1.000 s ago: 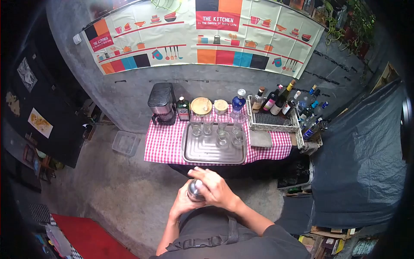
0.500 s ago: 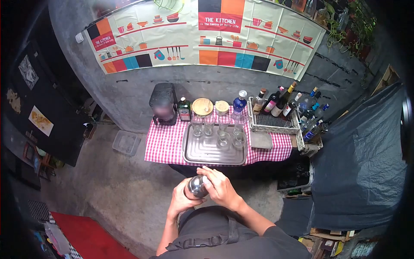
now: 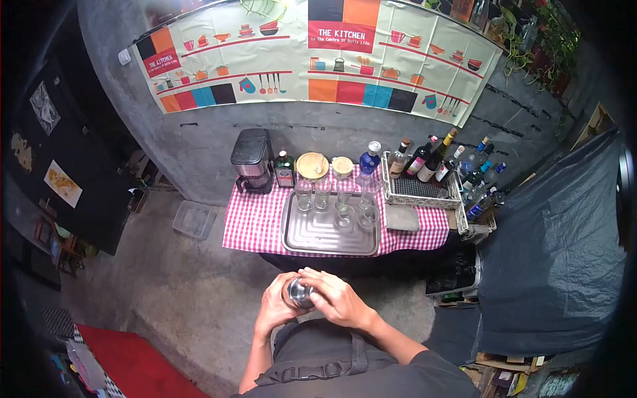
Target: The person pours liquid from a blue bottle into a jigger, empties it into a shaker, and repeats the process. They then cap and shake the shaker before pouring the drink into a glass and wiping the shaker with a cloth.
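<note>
Close in front of my body I hold a shiny metal cocktail shaker with both hands. My left hand is wrapped round its left side. My right hand is closed over its right side and top, the fingers reaching across the metal. The lower part of the shaker is hidden by my hands. Beyond them, a metal tray lies on the table with several clear glasses standing on it.
A red checked cloth covers the table. Behind the tray stand a coffee maker, a green bottle, jars with wooden lids and a blue bottle. A white basket of bottles is at right, beside a folded grey cloth.
My hands and the shaker have shifted slightly down and left, nearer my body. My grip stays on the shaker, and the things on the table stand as before.
</note>
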Tool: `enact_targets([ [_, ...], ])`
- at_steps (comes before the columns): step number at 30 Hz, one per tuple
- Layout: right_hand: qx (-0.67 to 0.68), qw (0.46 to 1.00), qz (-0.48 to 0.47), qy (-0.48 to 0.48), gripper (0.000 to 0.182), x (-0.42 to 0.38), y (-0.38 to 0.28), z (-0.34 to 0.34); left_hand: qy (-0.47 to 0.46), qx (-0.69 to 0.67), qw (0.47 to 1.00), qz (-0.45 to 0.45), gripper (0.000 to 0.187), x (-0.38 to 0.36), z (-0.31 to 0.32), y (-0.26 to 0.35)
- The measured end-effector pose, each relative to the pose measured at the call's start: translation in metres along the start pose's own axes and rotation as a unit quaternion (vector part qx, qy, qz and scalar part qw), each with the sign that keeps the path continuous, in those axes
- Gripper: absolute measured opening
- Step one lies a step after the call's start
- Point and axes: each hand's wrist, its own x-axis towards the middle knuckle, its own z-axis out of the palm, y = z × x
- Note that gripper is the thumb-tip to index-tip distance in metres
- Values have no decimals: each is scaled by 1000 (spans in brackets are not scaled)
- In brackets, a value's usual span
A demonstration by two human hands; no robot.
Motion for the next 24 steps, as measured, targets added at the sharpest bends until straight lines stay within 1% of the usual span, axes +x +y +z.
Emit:
enact_targets([
  [1, 2, 1000, 0, -1, 41, 2, -2, 0, -1, -9, 1000, 11, 72, 0, 1, 3],
  [2, -7, 1000, -23, -12, 43, 5, -4, -1, -32, -82, 996, -35, 72, -2, 5, 0],
  [3, -17, 999, -46, -23, 45, 8, -4, -3, -34, -82, 995, -36, 72, -4, 9, 0],
  [4, -21, 999, -32, -8, 45, 9, 0, -3, -52, -128, 989, -60, 73, -5, 13, 1],
  [5, -9, 1000, 14, 19, 42, 12, -1, -4, -70, -172, 979, -83, 73, -4, 15, 1],
  [6, 4, 999, 38, 37, 40, 10, 4, -4, -66, -112, 988, -79, 72, -2, 13, 10],
  [7, 16, 996, 61, 55, 39, 7, 8, -4, -67, -111, 989, -77, 72, 0, 12, 8],
  [9, 20, 998, 47, 41, 38, -1, 8, -7, -23, -14, 1000, -5, 78, 0, 6, 1],
  [10, 24, 999, 34, 26, 37, -5, 5, -7, -23, 4, 999, 22, 80, 2, 2, 0],
  [11, -8, 1000, 4, 13, 36, -8, 2, -5, -22, 4, 1000, 21, 80, 1, 3, -2],
  [13, -15, 999, -34, -7, 37, -3, -4, -2, -45, -49, 998, -14, 80, 1, 5, -2],
  [14, -16, 999, -33, -6, 37, 1, -4, -2, -74, -119, 988, -66, 79, -1, 6, 2],
  [16, -10, 1000, -13, 23, 37, 10, -4, -7, -89, -121, 986, -74, 78, -1, 9, 0],
  [17, -16, 999, 23, 42, 37, 12, -1, -7, -101, -122, 984, -82, 78, -1, 10, -1],
  [18, -3, 997, 49, 51, 37, 9, 5, -6, -83, -91, 988, -96, 77, 2, 7, 14],
  [19, 10, 995, 74, 59, 37, 6, 9, -7, -82, -91, 988, -95, 77, 5, 5, 14],
  [20, 10, 996, 74, 57, 37, 2, 9, -7, -53, -35, 997, -47, 77, 6, 1, 12],
  [21, 4, 998, 49, 44, 37, -2, 8, -7, -24, 22, 999, 0, 76, 4, -2, 10],
  [22, -3, 999, 23, 32, 37, -5, 5, -6, -23, 35, 999, 20, 77, 4, -4, 3],
  [23, -15, 1000, -7, 18, 38, -6, 1, -3, -21, 35, 999, 19, 77, 4, 0, -8],
  [24, -17, 999, -27, 7, 38, -3, -4, -1, -37, -37, 999, 4, 77, 5, 4, -6],
])
